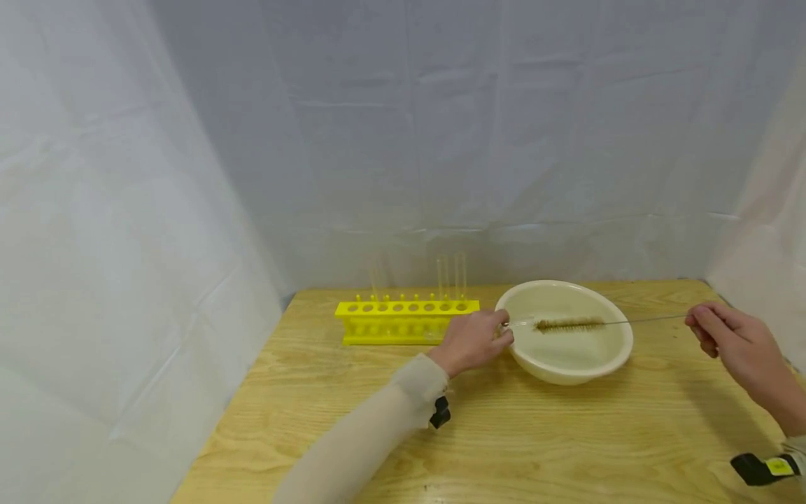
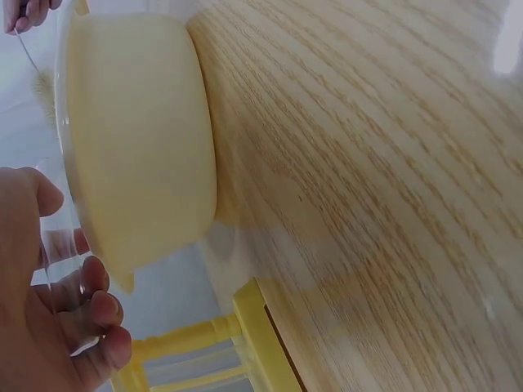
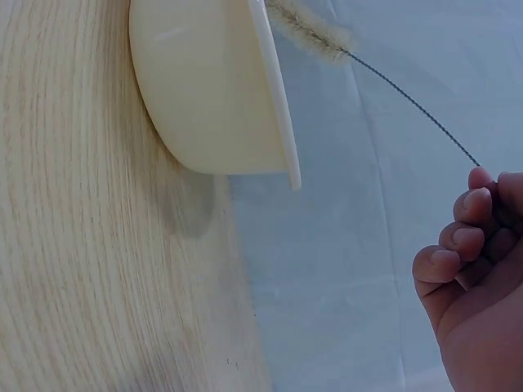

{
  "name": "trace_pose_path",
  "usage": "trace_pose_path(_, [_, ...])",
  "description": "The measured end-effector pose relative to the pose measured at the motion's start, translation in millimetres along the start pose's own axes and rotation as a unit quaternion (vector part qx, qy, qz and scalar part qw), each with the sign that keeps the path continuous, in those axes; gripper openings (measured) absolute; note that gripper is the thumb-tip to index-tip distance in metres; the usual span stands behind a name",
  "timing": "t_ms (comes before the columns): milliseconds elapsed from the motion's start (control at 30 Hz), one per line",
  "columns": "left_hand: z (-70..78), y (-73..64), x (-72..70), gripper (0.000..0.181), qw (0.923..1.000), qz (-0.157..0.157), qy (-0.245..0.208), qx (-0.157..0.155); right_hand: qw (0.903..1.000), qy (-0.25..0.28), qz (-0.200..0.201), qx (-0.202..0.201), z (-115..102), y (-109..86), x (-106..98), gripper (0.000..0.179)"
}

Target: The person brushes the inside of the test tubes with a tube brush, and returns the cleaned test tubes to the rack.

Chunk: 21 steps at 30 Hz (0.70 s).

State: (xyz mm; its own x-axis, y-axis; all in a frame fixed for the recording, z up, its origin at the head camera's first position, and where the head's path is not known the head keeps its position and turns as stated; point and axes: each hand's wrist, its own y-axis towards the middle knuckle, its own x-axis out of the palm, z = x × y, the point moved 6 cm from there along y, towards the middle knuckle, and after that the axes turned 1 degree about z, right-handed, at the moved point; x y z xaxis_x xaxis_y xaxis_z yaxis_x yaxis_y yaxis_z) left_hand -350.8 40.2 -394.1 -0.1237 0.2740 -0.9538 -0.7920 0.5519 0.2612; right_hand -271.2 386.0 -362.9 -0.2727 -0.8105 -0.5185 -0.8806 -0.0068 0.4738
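My left hand (image 1: 474, 341) grips a clear glass test tube (image 1: 520, 322) at the left rim of a cream basin (image 1: 567, 364). In the left wrist view the fingers curl around the tube (image 2: 61, 282), which lies beside the basin wall. A test tube brush (image 1: 569, 325) with tan bristles spans the basin, its bristle tip close to the tube's mouth; whether the tip is inside, I cannot tell. My right hand (image 1: 733, 339) pinches the far end of the brush's twisted wire handle (image 3: 413, 100), out to the right of the basin.
A yellow test tube rack (image 1: 408, 309) stands left of the basin, with a few clear tubes (image 1: 443, 276) upright in it. Everything sits on a wooden table (image 1: 535, 441). White sheeting (image 1: 403, 140) hangs behind and at both sides.
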Motion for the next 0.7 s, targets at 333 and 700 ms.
trace_pose_path(333, [-1.6,3.7,6.0,0.021,0.9995,0.018,0.025,0.009,0.9988,0.047,0.01,0.003,11.2,-0.6,0.1,0.025])
trace_pose_path(700, [-1.7,6.7,8.8,0.023,0.9994,0.015,0.031,0.002,0.998,0.058,0.019,0.015,14.0,-1.3,-5.5,0.024])
